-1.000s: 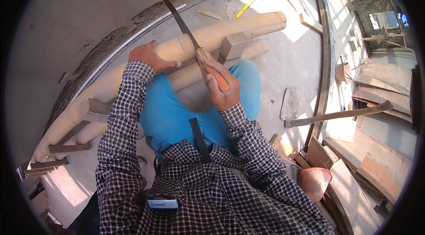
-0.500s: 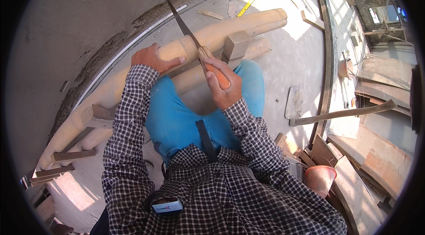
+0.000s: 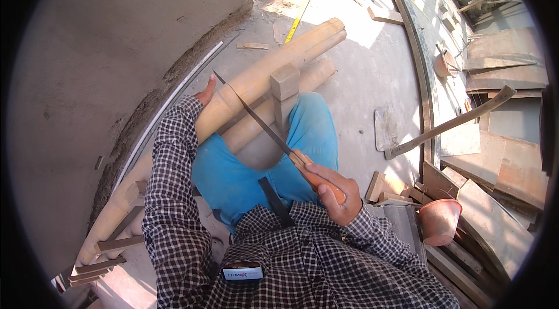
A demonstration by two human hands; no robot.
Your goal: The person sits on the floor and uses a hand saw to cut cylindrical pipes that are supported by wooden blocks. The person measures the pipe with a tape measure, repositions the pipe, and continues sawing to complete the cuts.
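Observation:
My right hand (image 3: 340,195) is wrapped around the orange-and-wood handle of a hand saw (image 3: 261,121). Its narrow dark blade slants up and left across a thick bamboo pole (image 3: 250,79), the tip just past the pole's far side. Against that far side, my left hand (image 3: 206,92) grips the pole left of the blade. Its thumb shows, but the other fingers are mostly hidden. A second bamboo pole (image 3: 317,73) runs alongside, nearer my blue-trousered knees. Between the poles a wooden block (image 3: 285,80) stands up beside my right knee.
A plastered wall (image 3: 116,47) rises on the left. A yellow measuring stick (image 3: 305,3) lies beyond the poles. On the right are a long-handled tool (image 3: 451,125), a reddish bucket (image 3: 441,221) and stacked boards (image 3: 506,152). Small wooden cross-pieces (image 3: 119,244) join the poles at lower left.
My right hand has drawn the saw back toward my body, down and right, with the blade still across the pole. My left hand has shifted toward the pole's far side. The view has turned slightly.

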